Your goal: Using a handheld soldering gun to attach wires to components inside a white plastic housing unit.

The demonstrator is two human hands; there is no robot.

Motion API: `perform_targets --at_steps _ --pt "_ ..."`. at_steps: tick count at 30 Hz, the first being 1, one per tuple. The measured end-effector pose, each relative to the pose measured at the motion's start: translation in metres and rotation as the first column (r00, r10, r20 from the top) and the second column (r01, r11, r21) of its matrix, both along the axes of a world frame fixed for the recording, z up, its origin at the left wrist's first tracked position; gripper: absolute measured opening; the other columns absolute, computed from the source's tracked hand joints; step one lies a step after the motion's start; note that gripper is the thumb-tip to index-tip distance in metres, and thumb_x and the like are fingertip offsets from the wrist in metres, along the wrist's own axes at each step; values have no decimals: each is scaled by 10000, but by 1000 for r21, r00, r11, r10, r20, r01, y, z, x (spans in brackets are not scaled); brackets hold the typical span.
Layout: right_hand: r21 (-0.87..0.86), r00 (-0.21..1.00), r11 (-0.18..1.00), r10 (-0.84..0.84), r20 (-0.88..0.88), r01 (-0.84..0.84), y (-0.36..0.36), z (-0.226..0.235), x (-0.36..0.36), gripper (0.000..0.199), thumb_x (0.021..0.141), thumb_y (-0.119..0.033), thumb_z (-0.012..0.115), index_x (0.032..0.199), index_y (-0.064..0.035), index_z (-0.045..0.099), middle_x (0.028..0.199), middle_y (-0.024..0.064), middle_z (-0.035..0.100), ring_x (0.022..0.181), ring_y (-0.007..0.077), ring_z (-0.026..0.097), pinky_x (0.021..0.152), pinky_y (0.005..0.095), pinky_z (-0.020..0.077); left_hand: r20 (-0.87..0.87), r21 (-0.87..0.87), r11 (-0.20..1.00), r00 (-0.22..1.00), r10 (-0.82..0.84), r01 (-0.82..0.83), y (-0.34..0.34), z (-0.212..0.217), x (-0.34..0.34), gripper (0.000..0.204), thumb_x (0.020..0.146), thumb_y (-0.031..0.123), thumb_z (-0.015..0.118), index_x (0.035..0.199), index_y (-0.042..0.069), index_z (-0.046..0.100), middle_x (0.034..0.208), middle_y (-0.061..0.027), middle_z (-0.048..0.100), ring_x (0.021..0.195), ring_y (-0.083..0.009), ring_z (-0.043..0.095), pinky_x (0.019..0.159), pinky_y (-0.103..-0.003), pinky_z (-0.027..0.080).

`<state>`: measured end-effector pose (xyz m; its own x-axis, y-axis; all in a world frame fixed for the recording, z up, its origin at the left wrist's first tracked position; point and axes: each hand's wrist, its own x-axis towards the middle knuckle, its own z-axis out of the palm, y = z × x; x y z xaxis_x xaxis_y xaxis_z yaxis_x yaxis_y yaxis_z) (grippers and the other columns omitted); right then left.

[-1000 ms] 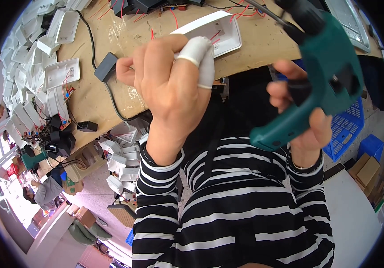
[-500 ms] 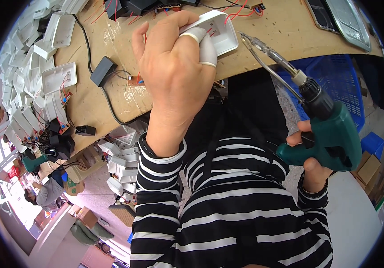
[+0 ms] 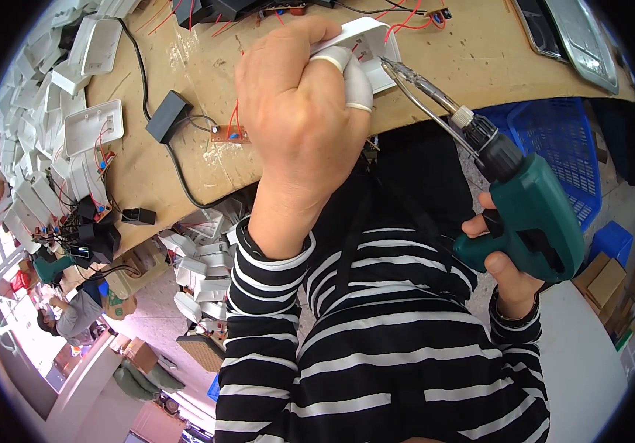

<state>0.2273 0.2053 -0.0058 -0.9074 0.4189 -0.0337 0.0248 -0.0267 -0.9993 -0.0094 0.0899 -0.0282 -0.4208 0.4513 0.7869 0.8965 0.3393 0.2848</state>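
Note:
My left hand, with white finger cots on two fingers, grips a white plastic housing at the table's edge. Inside it, small metal contacts and a bit of red wire show. My right hand is wrapped round the handle of a green soldering gun, a finger at its black trigger. Its metal tip and the curved feed tube beside it point into the housing's open side; I cannot tell whether they touch it. Left of my left hand lies a small circuit board with red wires, partly hidden by the hand.
White housings are heaped at the left. A black box and a cable lie on the wooden table. Blue baskets stand below at the right. A glass-topped device rests at the far right. Another person sits at lower left.
The soldering gun has moved left and its tip now reaches the housing's opening. My left hand and the housing have shifted slightly to the right.

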Motion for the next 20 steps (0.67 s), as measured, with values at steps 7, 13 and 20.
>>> perform_targets --at_steps 7,13,20 --pt "46 1000 999 15 -2 -15 -1 -1 -11 621 733 -160 679 1219 89 382 1096 249 528 769 219 609 655 310 520 11 -9 1000 1000 11 -11 0 0 0 115 548 24 609 647 -18 568 857 -81 573 745 -230 532 667 -343 392" --pt "65 999 998 24 42 -27 2 1 -14 638 740 -154 681 1243 75 362 1100 246 526 750 198 599 647 298 512 23 -61 998 1000 5 -3 3 12 6 124 574 -72 630 693 -45 609 860 -105 590 736 -222 562 608 -285 457" --pt "82 996 995 48 76 -54 5 4 -19 660 734 -178 693 1257 51 361 1124 244 516 760 197 593 655 307 509 40 -89 996 999 11 -8 1 15 8 137 576 -77 624 708 -44 612 873 -109 590 753 -237 562 639 -287 459"
